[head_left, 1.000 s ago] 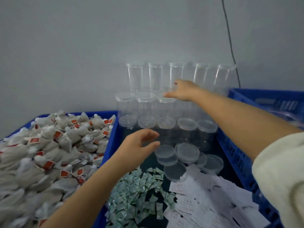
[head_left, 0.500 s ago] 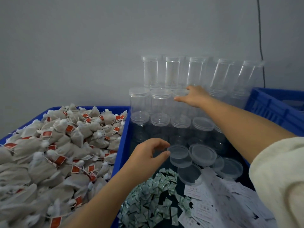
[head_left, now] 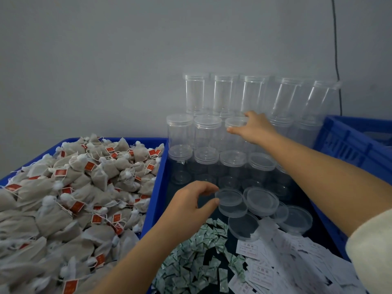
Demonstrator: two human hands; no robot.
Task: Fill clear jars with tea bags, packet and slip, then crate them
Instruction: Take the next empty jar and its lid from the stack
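Note:
Clear jars stand stacked in three tiers against the wall, at the back of the middle blue crate. My right hand reaches across and grips the lidded top of a middle-tier jar, fingers over it and thumb in front. Lower down, my left hand pinches the left rim of a loose clear lid between thumb and forefinger. Tea bags with red tags fill the left blue crate. Green-white packets and white slips lie at the middle crate's front.
More loose lids lie on the crate floor beside the held one. Another blue crate stands at the right, behind my right forearm. A black cable hangs down the grey wall.
The view shifted left, so everything sits further right. My right hand stayed on the middle-tier jar top. My left hand closed in on the loose lid's rim.

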